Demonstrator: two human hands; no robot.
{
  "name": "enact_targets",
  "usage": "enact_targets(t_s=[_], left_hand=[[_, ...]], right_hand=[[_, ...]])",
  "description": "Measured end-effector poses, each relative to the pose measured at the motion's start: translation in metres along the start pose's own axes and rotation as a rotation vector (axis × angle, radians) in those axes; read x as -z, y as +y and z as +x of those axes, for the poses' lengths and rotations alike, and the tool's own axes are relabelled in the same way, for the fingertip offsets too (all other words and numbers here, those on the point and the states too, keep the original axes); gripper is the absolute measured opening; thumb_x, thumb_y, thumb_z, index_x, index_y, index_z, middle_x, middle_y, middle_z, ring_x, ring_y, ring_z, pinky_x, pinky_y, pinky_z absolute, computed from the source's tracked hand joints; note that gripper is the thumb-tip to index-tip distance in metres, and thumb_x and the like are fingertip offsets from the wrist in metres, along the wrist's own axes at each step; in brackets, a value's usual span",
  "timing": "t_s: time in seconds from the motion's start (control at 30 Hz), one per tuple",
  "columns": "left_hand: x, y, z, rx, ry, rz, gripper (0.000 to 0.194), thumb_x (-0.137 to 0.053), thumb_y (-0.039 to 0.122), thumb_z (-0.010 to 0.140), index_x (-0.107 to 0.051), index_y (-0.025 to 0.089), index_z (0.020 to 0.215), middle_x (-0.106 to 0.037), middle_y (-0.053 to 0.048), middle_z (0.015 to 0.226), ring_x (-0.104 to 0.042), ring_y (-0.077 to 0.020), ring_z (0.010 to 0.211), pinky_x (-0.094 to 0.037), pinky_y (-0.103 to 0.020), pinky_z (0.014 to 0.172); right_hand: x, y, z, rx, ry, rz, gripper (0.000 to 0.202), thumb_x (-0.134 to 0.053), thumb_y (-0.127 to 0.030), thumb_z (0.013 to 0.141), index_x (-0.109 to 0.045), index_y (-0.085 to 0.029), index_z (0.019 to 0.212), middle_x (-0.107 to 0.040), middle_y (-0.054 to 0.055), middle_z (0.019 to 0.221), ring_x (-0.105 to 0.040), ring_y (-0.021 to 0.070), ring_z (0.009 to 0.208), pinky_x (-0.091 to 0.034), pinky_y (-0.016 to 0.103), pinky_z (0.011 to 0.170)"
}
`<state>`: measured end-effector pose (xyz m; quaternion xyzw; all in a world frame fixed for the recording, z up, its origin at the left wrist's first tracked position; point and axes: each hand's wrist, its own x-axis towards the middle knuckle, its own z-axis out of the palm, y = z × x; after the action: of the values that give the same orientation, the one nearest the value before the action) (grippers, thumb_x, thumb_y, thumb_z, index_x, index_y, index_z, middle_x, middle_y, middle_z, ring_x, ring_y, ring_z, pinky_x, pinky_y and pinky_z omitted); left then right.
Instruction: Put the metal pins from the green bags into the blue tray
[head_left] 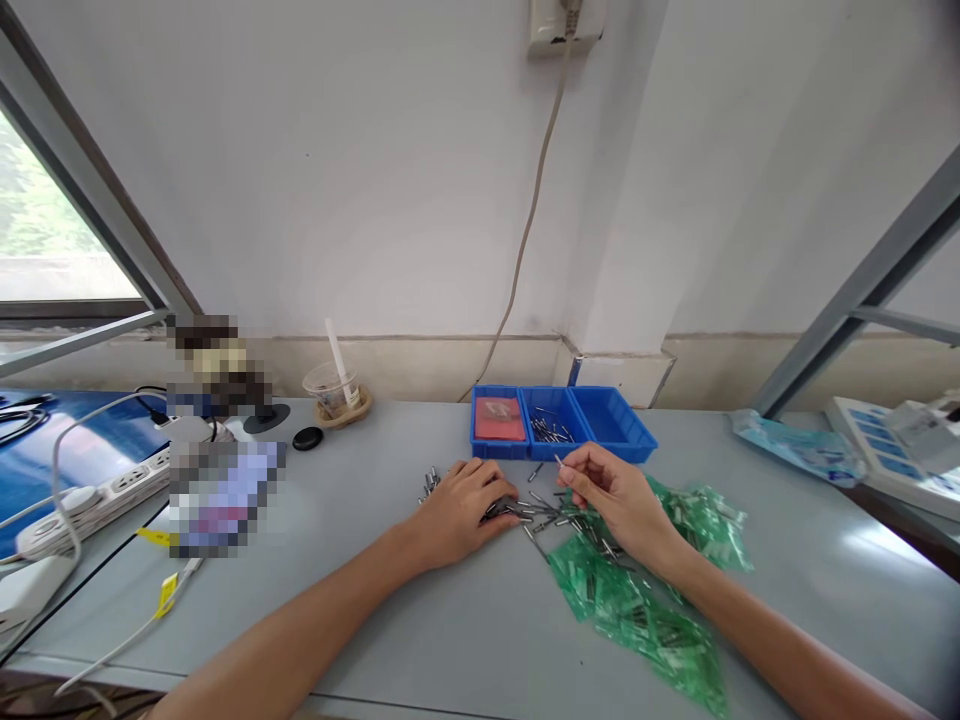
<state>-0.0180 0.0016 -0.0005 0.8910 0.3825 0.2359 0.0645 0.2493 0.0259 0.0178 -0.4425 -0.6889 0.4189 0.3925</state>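
The right hand [622, 508] pinches a metal pin [558, 460] pointing forward-left from its fingers; loose pins [541, 518] lie beside the left hand [459, 510], fingers bent.

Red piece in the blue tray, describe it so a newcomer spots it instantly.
On the gray table, near the wall, sits a blue three-compartment tray. The flat red piece lies at its left end; its color sets it apart from the metal pins in the middle.

Loose metal pins [541, 519]: slim, silvery-dark, lying crisscrossed in front of me | Single pin [558, 460]: I hold it tilted, near them
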Motion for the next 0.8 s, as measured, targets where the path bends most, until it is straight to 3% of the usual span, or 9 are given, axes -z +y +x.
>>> enact_targets(t_s=[0.17, 0.43, 0.8], left_hand=[[-0.0007, 0.0008, 0.001, 0.003, -0.002, -0.004, 0.021, -0.061, 0.042, 0.105, -0.066, 0.023, 0.114, -0.065, -0.005, 0.111, -0.059, -0.0237, 0.104, -0.044, -0.037, 0.092], [-0.0008, 0.0005, 0.0018, 0.008, -0.01, -0.002, 0.016, -0.063, 0.038, 0.105, -0.065, 0.022, 0.108, -0.064, -0.004, 0.109, -0.057, -0.0223, 0.103, -0.044, -0.036, 0.092], [0.0012, 0.002, 0.0018, 0.004, -0.03, -0.021, 0.016, -0.061, 0.036, 0.105, -0.064, 0.021, 0.107, -0.064, -0.005, 0.111, -0.056, -0.023, 0.105, -0.044, -0.036, 0.093]], right_hand=[[-0.0007, -0.0019, -0.0001, -0.001, 0.021, -0.021, 0.04, -0.056, -0.062, 0.1, -0.064, -0.024, 0.093, -0.064, 0.0, 0.076, -0.052, 0.0154, 0.061, -0.043, 0.029, 0.057], [-0.002, 0.0058, 0.0034, -0.011, 0.011, 0.142, 0.035, -0.06, -0.058, 0.1, -0.063, -0.025, 0.11, -0.066, 0.003, 0.093, -0.058, 0.0172, 0.072, -0.049, 0.03, 0.062], [-0.0037, 0.0067, 0.0047, 0.08, 0.112, -0.048, 0.028, -0.069, -0.049, 0.096, -0.057, -0.025, 0.091, -0.056, 0.001, 0.089, -0.051, 0.0189, 0.078, -0.047, 0.031, 0.065]])
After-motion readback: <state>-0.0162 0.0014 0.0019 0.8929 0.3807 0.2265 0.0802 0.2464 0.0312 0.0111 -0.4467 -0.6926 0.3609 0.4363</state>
